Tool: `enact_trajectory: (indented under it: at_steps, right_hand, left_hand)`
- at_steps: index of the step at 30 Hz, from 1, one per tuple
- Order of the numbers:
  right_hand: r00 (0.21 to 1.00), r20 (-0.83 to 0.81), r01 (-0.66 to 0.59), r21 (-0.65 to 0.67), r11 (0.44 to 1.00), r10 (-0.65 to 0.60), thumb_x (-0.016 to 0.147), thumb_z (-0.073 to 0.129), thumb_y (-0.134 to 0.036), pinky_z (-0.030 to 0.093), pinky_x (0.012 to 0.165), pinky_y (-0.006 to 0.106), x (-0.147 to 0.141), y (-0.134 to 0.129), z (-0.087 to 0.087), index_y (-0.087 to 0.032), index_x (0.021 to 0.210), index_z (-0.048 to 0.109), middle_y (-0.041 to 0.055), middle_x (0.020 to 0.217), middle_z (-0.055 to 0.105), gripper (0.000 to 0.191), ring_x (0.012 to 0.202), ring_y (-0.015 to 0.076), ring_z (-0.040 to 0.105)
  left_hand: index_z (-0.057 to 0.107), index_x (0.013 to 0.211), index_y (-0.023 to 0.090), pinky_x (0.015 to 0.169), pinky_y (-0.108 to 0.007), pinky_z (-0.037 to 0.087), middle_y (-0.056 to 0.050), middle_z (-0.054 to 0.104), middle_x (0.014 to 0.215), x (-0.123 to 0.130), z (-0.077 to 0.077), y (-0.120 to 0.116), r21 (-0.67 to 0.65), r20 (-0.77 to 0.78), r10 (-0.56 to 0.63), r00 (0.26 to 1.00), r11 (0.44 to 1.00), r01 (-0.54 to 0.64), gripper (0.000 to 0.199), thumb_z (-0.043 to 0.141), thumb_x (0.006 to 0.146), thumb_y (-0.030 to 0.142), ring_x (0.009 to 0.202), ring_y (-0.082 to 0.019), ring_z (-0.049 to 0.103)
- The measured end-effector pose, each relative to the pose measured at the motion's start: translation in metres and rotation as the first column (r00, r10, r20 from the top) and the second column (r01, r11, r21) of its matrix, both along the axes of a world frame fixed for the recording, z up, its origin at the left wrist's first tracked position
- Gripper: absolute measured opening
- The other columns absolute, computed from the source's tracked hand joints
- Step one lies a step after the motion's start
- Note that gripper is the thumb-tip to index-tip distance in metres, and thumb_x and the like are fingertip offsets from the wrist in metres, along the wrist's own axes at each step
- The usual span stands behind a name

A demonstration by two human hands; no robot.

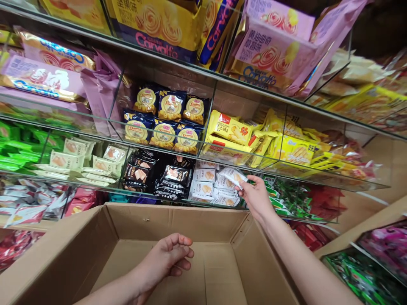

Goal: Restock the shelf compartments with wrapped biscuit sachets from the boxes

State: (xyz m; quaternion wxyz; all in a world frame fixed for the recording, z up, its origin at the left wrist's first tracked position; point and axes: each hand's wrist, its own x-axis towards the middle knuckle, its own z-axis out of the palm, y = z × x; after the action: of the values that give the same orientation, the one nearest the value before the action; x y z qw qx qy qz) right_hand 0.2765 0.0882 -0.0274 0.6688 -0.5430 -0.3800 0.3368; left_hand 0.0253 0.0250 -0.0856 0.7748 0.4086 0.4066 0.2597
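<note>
My right hand (257, 197) reaches to the lower shelf, where thumb and fingers pinch the edge of a small white snack packet (230, 174). That packet is tilted above more white snack packets (203, 188) of the same look, in a glass-fronted compartment. Over the open cardboard box (136, 220) hangs my left hand (168, 256), its fingers loosely curled and a little apart, with nothing visible in them. The box stands right below the shelf front, and its inner floor shows bare cardboard.
Black snack packets (171, 176) fill compartments left of the white ones; green packets (291, 195) lie to the right. Above are blue cookie packets (171, 106) and yellow packets (232, 129). A glass front edge (203, 150) runs above my right hand.
</note>
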Motion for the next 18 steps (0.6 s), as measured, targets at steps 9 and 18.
enact_trajectory:
  at_steps: [9, 18]
  right_hand:
    - [0.932, 0.351, 0.073, 0.063, 0.995, -0.090, 0.072, 0.046, -0.042, 0.045, 0.051, 0.026, 0.001, 0.018, -0.008, -0.016, 0.085, 0.052, 0.0092, 0.097, 0.052, 0.030, 0.064, 0.0143, 0.056]
    - [0.440, 0.867, 0.120, 0.200, 0.972, -0.233, 0.073, 0.047, -0.030, 0.042, 0.071, 0.033, 0.012, 0.026, -0.003, -0.011, 0.092, 0.057, 0.0095, 0.082, 0.053, 0.028, 0.070, 0.0193, 0.052]
  left_hand:
    - [0.052, 0.082, 0.018, 0.054, -0.017, 0.033, 0.000, 0.058, 0.078, -0.002, -0.004, -0.002, -0.009, -0.073, -0.068, 0.995, 0.998, 0.068, 0.026, 0.061, 0.065, 0.036, 0.061, -0.008, 0.054]
    - [0.050, 0.081, 0.017, 0.053, -0.017, 0.033, 0.000, 0.058, 0.077, -0.002, -0.010, 0.000, 0.001, -0.103, -0.087, 0.991, 0.996, 0.087, 0.025, 0.060, 0.066, 0.034, 0.059, -0.008, 0.054]
